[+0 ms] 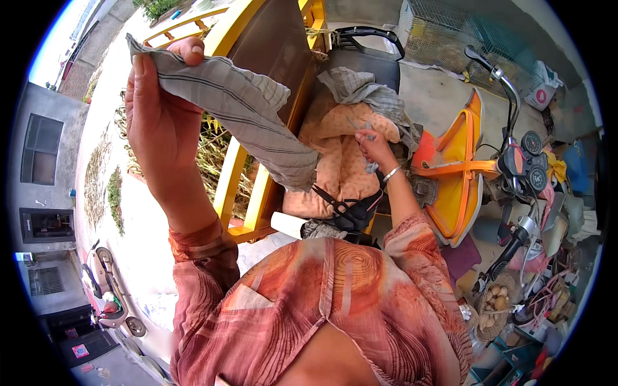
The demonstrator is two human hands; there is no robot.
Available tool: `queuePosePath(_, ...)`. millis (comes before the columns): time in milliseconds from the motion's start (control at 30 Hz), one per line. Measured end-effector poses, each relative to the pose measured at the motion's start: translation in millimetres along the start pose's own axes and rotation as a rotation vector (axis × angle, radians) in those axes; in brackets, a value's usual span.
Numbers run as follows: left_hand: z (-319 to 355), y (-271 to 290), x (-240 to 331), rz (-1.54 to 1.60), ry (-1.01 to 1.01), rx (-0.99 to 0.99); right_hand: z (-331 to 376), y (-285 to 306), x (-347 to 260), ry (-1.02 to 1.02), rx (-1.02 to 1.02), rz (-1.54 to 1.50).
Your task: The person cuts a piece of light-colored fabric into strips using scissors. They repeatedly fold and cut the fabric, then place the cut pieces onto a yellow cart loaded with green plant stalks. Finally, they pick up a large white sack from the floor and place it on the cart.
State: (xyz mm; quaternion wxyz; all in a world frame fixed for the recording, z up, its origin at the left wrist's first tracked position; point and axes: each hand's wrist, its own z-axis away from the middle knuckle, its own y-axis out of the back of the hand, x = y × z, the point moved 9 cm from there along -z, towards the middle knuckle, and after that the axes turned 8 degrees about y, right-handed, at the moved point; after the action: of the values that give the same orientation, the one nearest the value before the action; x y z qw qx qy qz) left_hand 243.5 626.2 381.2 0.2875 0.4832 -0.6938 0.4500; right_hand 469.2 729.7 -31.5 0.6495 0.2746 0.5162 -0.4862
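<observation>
My left hand (pixel 158 112) is raised at the upper left, pinching one end of a grey striped cloth (pixel 238 106) between thumb and fingers. The cloth slopes down to the right from my fingertips toward the peach dotted fabric (pixel 331 164). Over that fabric, my right hand (pixel 378 151) is closed around a small grey tool (pixel 355 123) with thin pointed ends. My fingers cover much of it, and I cannot tell its exact kind. Just beyond my right hand, another grey striped cloth (pixel 360 90) lies bunched up.
A black strapped item (pixel 351 211) lies near my front. Yellow railing (pixel 230 186) stands at left beside a brown panel (pixel 267 55). On the right are an orange-yellow vehicle body (pixel 460 170), handlebars (pixel 512 106) and a basket of round things (pixel 494 309). Wire cages (pixel 438 32) stand behind.
</observation>
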Motion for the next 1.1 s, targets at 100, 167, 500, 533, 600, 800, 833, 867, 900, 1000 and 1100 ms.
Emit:
queuePosePath(100, 1, -16, -14, 0.068, 0.013, -0.018, 55, -12, 101, -0.254, -0.070, -0.193)
queuePosePath(167, 1, -16, -24, 0.127, 0.023, -0.021, 80, -38, 115, -0.262, -0.224, -0.411)
queuePosePath(500, -51, 23, -88, 0.082, 0.018, 0.072, 79, 11, -9, 0.204, 0.352, -0.381)
queuePosePath(533, -58, 27, -94, 0.092, 0.000, 0.099, 81, 22, -36, 0.345, 0.345, -0.317)
queuePosePath(600, -65, 45, -113, 0.014, -0.161, 0.180, 104, 42, -98, 0.686, 0.588, 0.103)
queuePosePath(800, 0, 117, -209, -0.405, -0.166, 0.465, 140, -64, -151, 0.893, 0.352, 1.022)
queuePosePath(833, 19, 118, -238, -0.392, -0.096, 0.469, 131, -69, -125, 0.817, 0.312, 1.121)
queuePosePath(867, 41, 118, -268, -0.663, 0.132, 0.421, 119, -72, -92, 0.736, 0.264, 1.210)
queuePosePath(900, 66, 112, -288, -0.592, 0.171, 0.414, 109, -75, -57, 0.659, 0.201, 1.291)
queuePosePath(1000, 158, 164, -386, -0.788, 0.368, 0.527, 93, -69, 36, 0.438, 0.057, 1.222)
queuePosePath(1100, 202, 153, -418, -0.753, 0.778, 0.462, 106, -56, 70, 0.365, 0.040, 1.079)
